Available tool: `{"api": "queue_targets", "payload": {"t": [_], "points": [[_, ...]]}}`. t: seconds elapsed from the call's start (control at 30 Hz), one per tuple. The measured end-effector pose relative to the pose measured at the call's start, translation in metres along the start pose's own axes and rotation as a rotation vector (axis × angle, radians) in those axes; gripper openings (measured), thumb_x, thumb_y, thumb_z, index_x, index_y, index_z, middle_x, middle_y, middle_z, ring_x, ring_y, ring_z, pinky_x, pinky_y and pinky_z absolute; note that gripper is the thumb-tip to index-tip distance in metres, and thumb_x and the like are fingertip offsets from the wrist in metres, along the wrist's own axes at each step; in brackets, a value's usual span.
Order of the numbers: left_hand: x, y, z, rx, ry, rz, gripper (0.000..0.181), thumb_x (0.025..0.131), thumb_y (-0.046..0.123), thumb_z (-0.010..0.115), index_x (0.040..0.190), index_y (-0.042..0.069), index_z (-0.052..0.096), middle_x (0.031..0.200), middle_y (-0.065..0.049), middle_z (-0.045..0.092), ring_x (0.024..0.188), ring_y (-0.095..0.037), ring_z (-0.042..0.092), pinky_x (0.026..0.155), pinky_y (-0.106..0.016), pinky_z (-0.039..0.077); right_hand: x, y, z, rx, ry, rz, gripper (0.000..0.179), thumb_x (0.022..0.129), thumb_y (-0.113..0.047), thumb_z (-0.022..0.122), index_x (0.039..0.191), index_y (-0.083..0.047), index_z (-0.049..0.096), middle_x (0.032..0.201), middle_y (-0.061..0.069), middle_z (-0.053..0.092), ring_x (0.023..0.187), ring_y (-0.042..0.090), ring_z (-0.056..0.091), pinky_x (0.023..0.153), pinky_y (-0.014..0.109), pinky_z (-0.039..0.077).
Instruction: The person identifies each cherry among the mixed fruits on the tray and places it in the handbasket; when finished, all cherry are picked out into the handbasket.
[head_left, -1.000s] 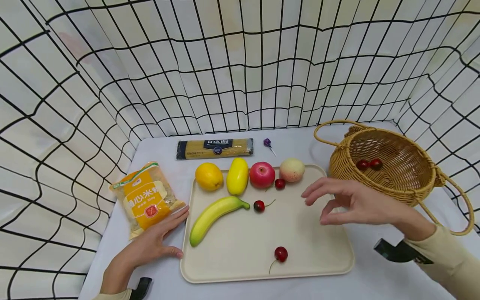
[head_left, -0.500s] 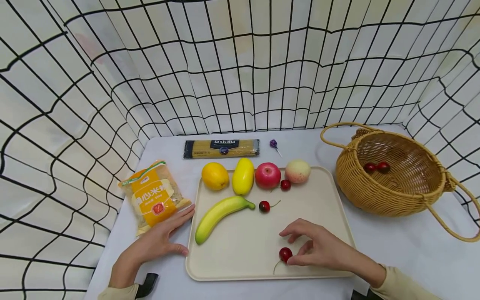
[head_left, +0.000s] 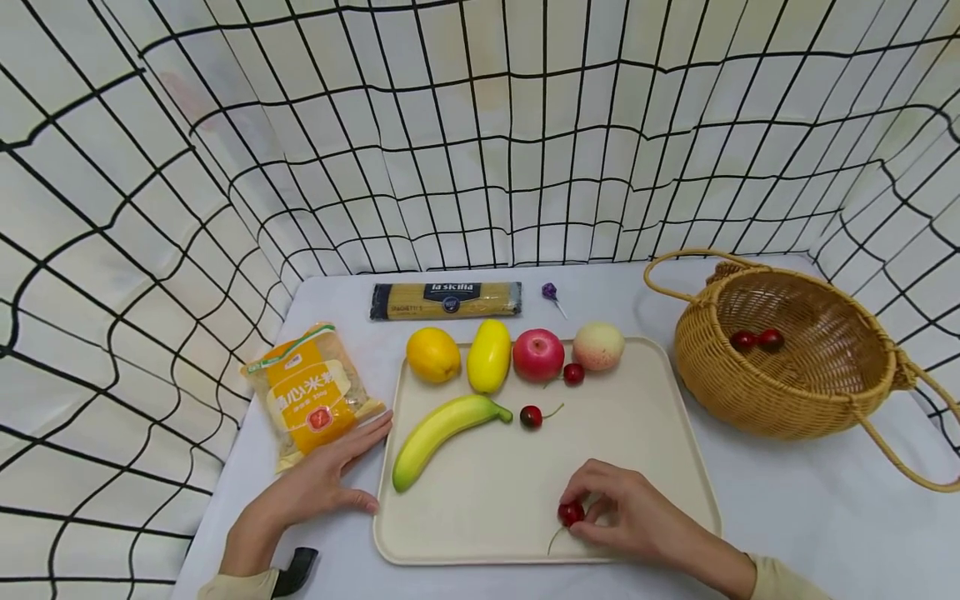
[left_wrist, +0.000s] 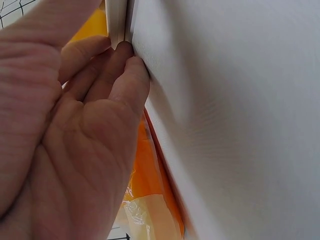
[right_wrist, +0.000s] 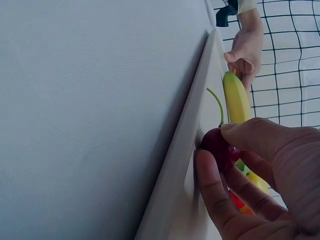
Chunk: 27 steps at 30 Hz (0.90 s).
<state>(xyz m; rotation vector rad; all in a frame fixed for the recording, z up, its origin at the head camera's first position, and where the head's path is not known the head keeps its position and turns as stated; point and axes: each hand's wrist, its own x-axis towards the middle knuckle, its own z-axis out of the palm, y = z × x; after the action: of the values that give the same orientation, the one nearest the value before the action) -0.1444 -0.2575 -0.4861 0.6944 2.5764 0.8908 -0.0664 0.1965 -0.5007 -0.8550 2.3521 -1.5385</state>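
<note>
Near the front edge of the beige tray [head_left: 465,529], my right hand [head_left: 626,512] pinches a dark red cherry [head_left: 571,512] between thumb and fingers. Its thin green stem [right_wrist: 217,102] shows in the right wrist view. My left hand [head_left: 322,479] rests with fingers extended at the tray's left edge, beside an orange and yellow bag [head_left: 311,396]. Two more cherries lie on the tray: one with a stem [head_left: 531,417] near the banana tip, another cherry [head_left: 573,374] by the apple [head_left: 538,355]. A wicker basket [head_left: 757,400] to the right has two cherries [head_left: 770,340] inside.
A banana [head_left: 442,437] lies on the tray's left. Along its back sit a lemon [head_left: 433,355], a yellow oblong fruit [head_left: 488,356] and a peach [head_left: 598,347]. Behind are a spaghetti pack [head_left: 450,301] and a lollipop [head_left: 551,292]. Black netting [head_left: 480,150] encloses the table.
My right hand has moved from beside the basket to the tray's front, and its fingers have closed on the cherry there. My left hand has stayed at the tray's edge.
</note>
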Motion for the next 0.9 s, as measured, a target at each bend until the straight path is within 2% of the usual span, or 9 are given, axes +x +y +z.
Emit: {"api": "queue_targets", "payload": {"t": [0.13, 0.27, 0.43, 0.57, 0.67, 0.9], "points": [[-0.001, -0.0007, -0.0002, -0.019, 0.0, 0.005, 0.11, 0.072, 0.052, 0.092, 0.166, 0.022, 0.043, 0.176, -0.005, 0.036, 0.161, -0.039, 0.032, 0.118, 0.0, 0.016, -0.0001, 0.0006, 0.0008, -0.005, -0.016, 0.0, 0.022, 0.094, -0.005, 0.082, 0.111, -0.016, 0.072, 0.108, 0.002, 0.073, 0.089, 0.002, 0.071, 0.073, 0.024, 0.067], [-0.0017, 0.0003, -0.0001, -0.026, -0.001, -0.011, 0.109, 0.073, 0.051, 0.092, 0.166, 0.024, 0.043, 0.176, -0.003, 0.036, 0.162, -0.038, 0.032, 0.122, -0.003, 0.019, 0.0007, 0.0001, 0.0016, -0.026, -0.015, -0.03, 0.025, 0.092, -0.001, 0.081, 0.109, -0.016, 0.072, 0.106, 0.002, 0.073, 0.087, 0.0, 0.07, 0.072, 0.024, 0.067], [-0.0024, 0.0029, -0.0008, -0.01, 0.0, -0.009, 0.109, 0.073, 0.052, 0.091, 0.166, 0.023, 0.043, 0.176, -0.004, 0.036, 0.162, -0.038, 0.032, 0.125, -0.009, 0.024, 0.0017, -0.0014, 0.0034, -0.049, -0.005, -0.045, 0.024, 0.092, -0.001, 0.081, 0.108, -0.017, 0.073, 0.104, 0.001, 0.073, 0.088, 0.005, 0.07, 0.072, 0.024, 0.066], [-0.0022, 0.003, -0.0014, 0.016, -0.001, -0.012, 0.11, 0.073, 0.053, 0.092, 0.166, 0.023, 0.042, 0.176, -0.004, 0.036, 0.162, -0.037, 0.033, 0.13, -0.027, 0.034, 0.0022, -0.0012, 0.0043, -0.071, 0.001, -0.052, 0.025, 0.092, -0.001, 0.081, 0.107, -0.019, 0.073, 0.103, -0.002, 0.072, 0.088, 0.006, 0.07, 0.073, 0.023, 0.066], [-0.0015, 0.0026, -0.0011, 0.016, -0.011, -0.019, 0.11, 0.073, 0.053, 0.092, 0.166, 0.024, 0.042, 0.176, -0.003, 0.035, 0.162, -0.037, 0.033, 0.13, -0.038, 0.035, 0.0015, -0.0002, 0.0038, -0.08, 0.005, -0.069, 0.028, 0.091, 0.0, 0.082, 0.107, -0.02, 0.072, 0.103, -0.003, 0.071, 0.087, 0.004, 0.07, 0.073, 0.023, 0.066], [-0.0014, 0.0032, -0.0011, 0.001, -0.026, -0.035, 0.111, 0.073, 0.051, 0.092, 0.167, 0.024, 0.041, 0.177, -0.004, 0.034, 0.163, -0.038, 0.032, 0.129, -0.047, 0.036, 0.0048, -0.0035, -0.0056, -0.064, -0.006, -0.135, 0.026, 0.094, -0.002, 0.08, 0.112, -0.018, 0.071, 0.106, -0.001, 0.072, 0.087, 0.005, 0.071, 0.073, 0.026, 0.067]]}}
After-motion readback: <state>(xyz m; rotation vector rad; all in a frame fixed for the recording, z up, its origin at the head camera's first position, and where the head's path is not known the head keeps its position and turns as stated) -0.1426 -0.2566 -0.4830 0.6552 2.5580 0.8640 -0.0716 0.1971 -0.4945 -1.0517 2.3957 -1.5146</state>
